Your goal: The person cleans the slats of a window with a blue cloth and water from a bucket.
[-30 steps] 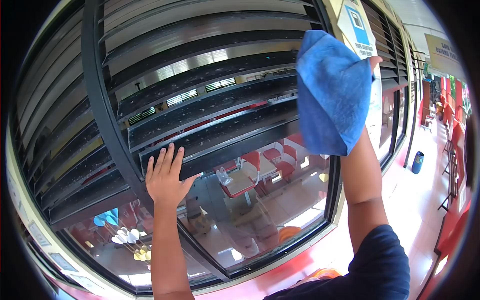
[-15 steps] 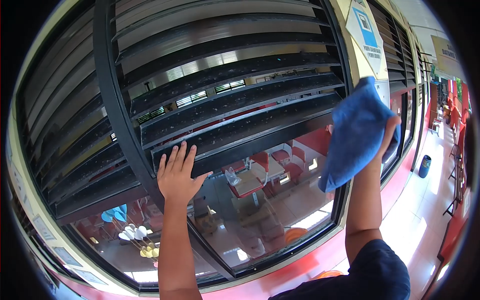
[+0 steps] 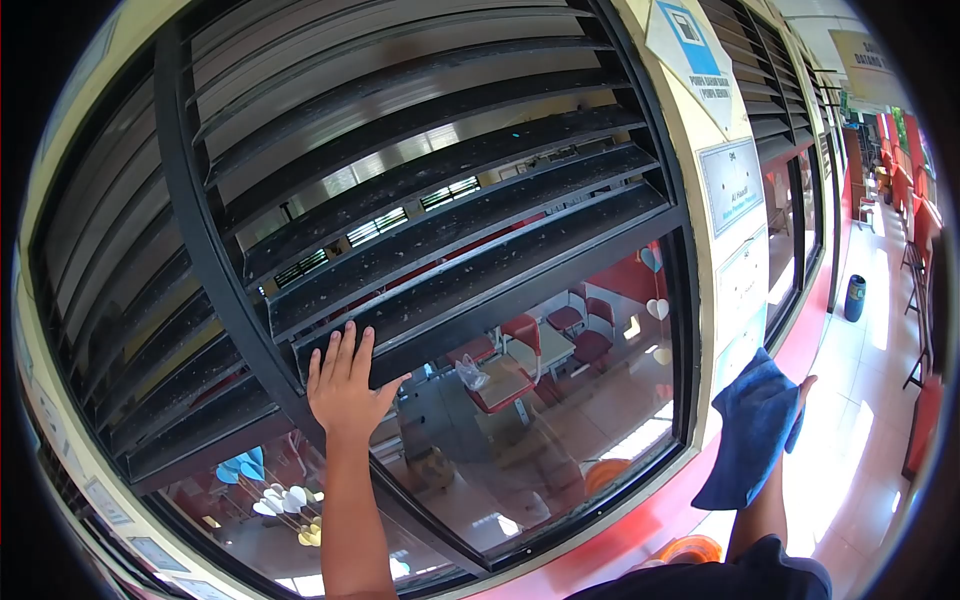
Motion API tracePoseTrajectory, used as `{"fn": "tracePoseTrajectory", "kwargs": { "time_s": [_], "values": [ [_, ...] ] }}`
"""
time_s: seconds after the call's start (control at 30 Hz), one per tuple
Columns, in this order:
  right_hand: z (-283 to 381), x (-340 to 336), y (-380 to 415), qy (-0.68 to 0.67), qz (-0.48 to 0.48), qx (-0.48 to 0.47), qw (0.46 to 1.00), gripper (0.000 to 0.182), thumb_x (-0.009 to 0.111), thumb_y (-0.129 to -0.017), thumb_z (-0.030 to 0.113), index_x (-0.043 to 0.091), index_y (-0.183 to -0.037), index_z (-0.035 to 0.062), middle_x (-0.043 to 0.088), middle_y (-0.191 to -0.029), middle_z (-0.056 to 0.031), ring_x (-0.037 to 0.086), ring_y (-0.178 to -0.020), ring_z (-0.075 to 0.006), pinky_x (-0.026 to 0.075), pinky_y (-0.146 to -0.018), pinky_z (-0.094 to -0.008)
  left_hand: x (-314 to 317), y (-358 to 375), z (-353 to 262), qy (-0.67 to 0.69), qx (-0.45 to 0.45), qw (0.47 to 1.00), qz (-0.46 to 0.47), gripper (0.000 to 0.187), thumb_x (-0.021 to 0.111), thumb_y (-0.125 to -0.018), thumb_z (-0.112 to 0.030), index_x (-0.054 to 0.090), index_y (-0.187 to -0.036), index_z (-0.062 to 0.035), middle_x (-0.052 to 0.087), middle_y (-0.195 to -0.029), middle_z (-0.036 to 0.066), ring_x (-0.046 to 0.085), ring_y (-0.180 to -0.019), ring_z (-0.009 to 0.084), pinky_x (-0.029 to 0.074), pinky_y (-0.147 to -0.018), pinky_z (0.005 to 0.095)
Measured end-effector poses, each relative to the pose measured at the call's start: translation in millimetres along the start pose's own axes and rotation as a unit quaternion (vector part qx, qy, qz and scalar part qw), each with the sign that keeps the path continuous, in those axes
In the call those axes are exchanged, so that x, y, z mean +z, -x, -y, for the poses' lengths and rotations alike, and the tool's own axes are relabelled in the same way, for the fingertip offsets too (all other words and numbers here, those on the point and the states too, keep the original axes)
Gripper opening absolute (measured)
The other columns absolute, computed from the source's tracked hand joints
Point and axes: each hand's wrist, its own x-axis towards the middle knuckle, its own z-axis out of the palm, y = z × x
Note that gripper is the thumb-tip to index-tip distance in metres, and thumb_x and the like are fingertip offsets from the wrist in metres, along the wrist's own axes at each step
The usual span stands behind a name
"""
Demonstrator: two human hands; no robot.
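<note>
My left hand (image 3: 349, 392) lies with fingers spread against the lower edge of the dark louvred window (image 3: 470, 270), near its vertical frame bar. Nothing is held in it. On the right, my right hand (image 3: 804, 392) grips a blue cloth (image 3: 748, 432), which hangs down in front of the wall's lower part, away from the window. Most of the fingers are hidden behind the cloth. Pale specks dot the dark slats. Below them, a glass pane (image 3: 560, 440) shows chairs and tables.
Posters (image 3: 732, 188) hang on the cream wall right of the window. An orange container (image 3: 690, 549) is low at the bottom. Farther right, a dark blue bin (image 3: 855, 298) stands on the tiled walkway (image 3: 845, 420), with benches (image 3: 915, 310) alongside.
My right hand has moved down and slightly right with the blue cloth, uncovering the posters and the window's right edge. My left hand still rests at the frame. The view has shifted slightly.
</note>
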Motion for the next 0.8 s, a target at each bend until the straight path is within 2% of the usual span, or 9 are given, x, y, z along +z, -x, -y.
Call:
{"fn": "tracePoseTrajectory", "kwargs": {
  "time_s": [0.2, 0.3, 0.43, 0.47, 0.53, 0.67, 0.8],
  "values": [
    [1, 7, 5, -0.010, 0.003, -0.019, 1.000, 0.087, 0.053, -0.095, 0.070, 0.049, -0.146, -0.0007, 0.063, -0.132, -0.0178, 0.064, -0.116, -0.0326, 0.051, -0.103, -0.0462, 1, 1, 1, 0.001, 0.006, 1.000, -0.006, 0.084, 0.087, -0.066, -0.054, 0.066, -0.138, -0.0165, 0.061, -0.147, 0.008, 0.058, -0.134, 0.0275, 0.040, -0.115, 0.0472],
    [4, 7, 5, -0.010, 0.001, -0.026, 1.000, 0.086, 0.052, -0.095, 0.069, 0.050, -0.145, -0.0008, 0.064, -0.131, -0.0183, 0.065, -0.114, -0.0328, 0.052, -0.102, -0.0462, -2, 0, -1, -0.017, -0.003, 1.000, -0.002, 0.083, 0.085, -0.066, -0.063, 0.068, -0.135, -0.0211, 0.063, -0.145, 0.006, 0.061, -0.132, 0.0248, 0.039, -0.116, 0.0454],
    [6, 6, 3, -0.010, 0.000, -0.033, 0.999, 0.084, 0.051, -0.096, 0.068, 0.051, -0.144, -0.0009, 0.065, -0.129, -0.0189, 0.066, -0.111, -0.0330, 0.053, -0.100, -0.0462, -2, 0, -1, -0.014, -0.001, 1.000, -0.011, 0.083, 0.085, -0.066, -0.063, 0.068, -0.136, -0.0217, 0.063, -0.144, 0.006, 0.061, -0.131, 0.0246, 0.040, -0.116, 0.0448],
    [6, 6, 3, -0.011, 0.000, -0.034, 0.999, 0.083, 0.051, -0.096, 0.067, 0.051, -0.144, -0.0009, 0.065, -0.128, -0.0191, 0.066, -0.111, -0.0331, 0.053, -0.100, -0.0462, -2, 0, -2, 0.000, 0.000, 1.000, -0.009, 0.084, 0.087, -0.066, -0.057, 0.066, -0.138, -0.0181, 0.061, -0.147, 0.008, 0.059, -0.133, 0.0269, 0.041, -0.115, 0.0463],
    [1, 8, 0, -0.008, -0.002, -0.032, 0.999, 0.082, 0.050, -0.096, 0.067, 0.051, -0.143, -0.0010, 0.066, -0.127, -0.0194, 0.066, -0.110, -0.0332, 0.053, -0.099, -0.0462, -3, 0, -2, -0.001, 0.001, 1.000, -0.009, 0.084, 0.086, -0.066, -0.058, 0.066, -0.137, -0.0183, 0.062, -0.146, 0.007, 0.060, -0.133, 0.0270, 0.041, -0.115, 0.0463],
    [-6, 4, 5, -0.008, 0.005, -0.003, 1.000, 0.081, 0.049, -0.097, 0.066, 0.052, -0.142, -0.0011, 0.066, -0.125, -0.0201, 0.067, -0.107, -0.0334, 0.054, -0.098, -0.0463, -7, -1, -2, -0.003, 0.000, 1.000, -0.010, 0.082, 0.084, -0.067, -0.061, 0.068, -0.136, -0.0201, 0.063, -0.144, 0.007, 0.061, -0.132, 0.0261, 0.042, -0.114, 0.0463],
    [-23, 12, 12, 0.018, 0.030, 0.069, 0.997, 0.079, 0.048, -0.098, 0.065, 0.053, -0.141, -0.0012, 0.067, -0.122, -0.0208, 0.068, -0.105, -0.0337, 0.055, -0.096, -0.0463, -6, 1, -1, -0.001, -0.009, 1.000, -0.013, 0.081, 0.083, -0.067, -0.063, 0.068, -0.136, -0.0221, 0.063, -0.144, 0.006, 0.061, -0.132, 0.0241, 0.043, -0.113, 0.0457]
  ]
}}
